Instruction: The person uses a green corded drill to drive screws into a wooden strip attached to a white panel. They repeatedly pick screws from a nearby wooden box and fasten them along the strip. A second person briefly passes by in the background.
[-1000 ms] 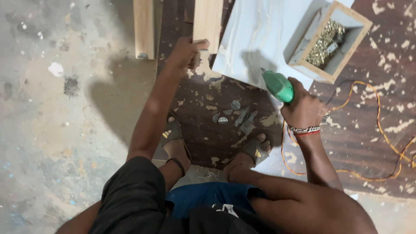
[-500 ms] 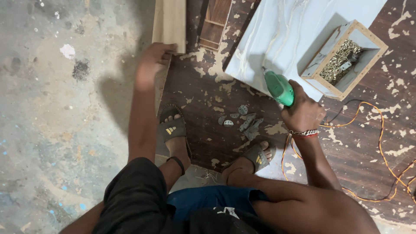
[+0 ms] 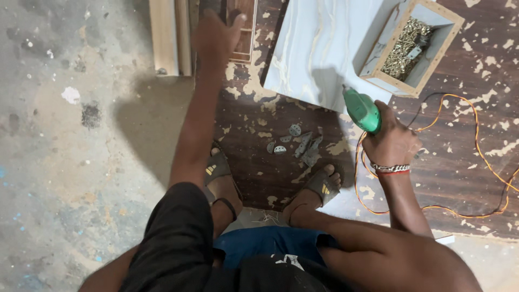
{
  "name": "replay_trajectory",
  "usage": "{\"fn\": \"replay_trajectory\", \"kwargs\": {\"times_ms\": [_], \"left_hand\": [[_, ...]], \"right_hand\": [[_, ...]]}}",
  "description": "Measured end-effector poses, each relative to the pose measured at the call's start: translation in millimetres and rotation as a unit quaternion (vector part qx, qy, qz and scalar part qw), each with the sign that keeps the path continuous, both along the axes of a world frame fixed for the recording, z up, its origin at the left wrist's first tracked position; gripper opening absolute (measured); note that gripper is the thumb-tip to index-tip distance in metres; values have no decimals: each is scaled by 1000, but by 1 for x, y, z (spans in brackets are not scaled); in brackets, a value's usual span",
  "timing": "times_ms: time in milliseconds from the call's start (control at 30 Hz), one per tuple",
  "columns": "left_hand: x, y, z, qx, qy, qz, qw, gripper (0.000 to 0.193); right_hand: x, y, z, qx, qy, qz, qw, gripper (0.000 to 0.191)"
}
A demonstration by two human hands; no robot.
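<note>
My right hand (image 3: 392,141) grips a green power drill (image 3: 361,110), its nose pointing up and left over the edge of a pale marbled board (image 3: 324,48). My left hand (image 3: 216,33) is stretched far forward with fingers spread, resting on or just over a small brown wooden frame (image 3: 244,30) beside some pale wooden planks (image 3: 167,35). I squat with both sandalled feet on a dark wooden panel (image 3: 454,162).
An open wooden box (image 3: 373,65) full of brass screws sits on the marbled board. Several small grey metal brackets (image 3: 297,145) lie between my feet. An orange cable (image 3: 476,130) loops across the panel at right. Bare concrete floor (image 3: 70,162) lies to the left.
My left hand has moved from the plank ends to the small brown frame further right. The view shifted, and the drill hand has stayed put.
</note>
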State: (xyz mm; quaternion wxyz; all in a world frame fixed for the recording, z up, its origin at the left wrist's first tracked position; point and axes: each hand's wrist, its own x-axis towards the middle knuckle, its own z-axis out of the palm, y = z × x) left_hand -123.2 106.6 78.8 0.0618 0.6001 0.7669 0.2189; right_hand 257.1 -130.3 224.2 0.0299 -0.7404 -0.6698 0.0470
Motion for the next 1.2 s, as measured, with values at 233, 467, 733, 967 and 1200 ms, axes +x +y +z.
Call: {"fn": "replay_trajectory", "kwargs": {"times_ms": [233,467,733,967,1200], "left_hand": [[35,27,0,-4,10,-15,1000,54],[50,28,0,10,-6,-24,1000,60],[69,2,-2,-67,-358,-32,931,42],[133,-42,-17,-238,-796,44,554,46],[161,-92,-43,-408,-670,-198,588,70]], "right_hand": [[-4,-18,-3,14,40,-32,999,55],[-4,-21,-8,10,54,-41,998,56],[-2,-25,-13,-2,62,-44,997,59],[-3,-24,-11,-28,71,-58,995,64],[-6,-21,-8,-45,56,-56,996,64]]}}
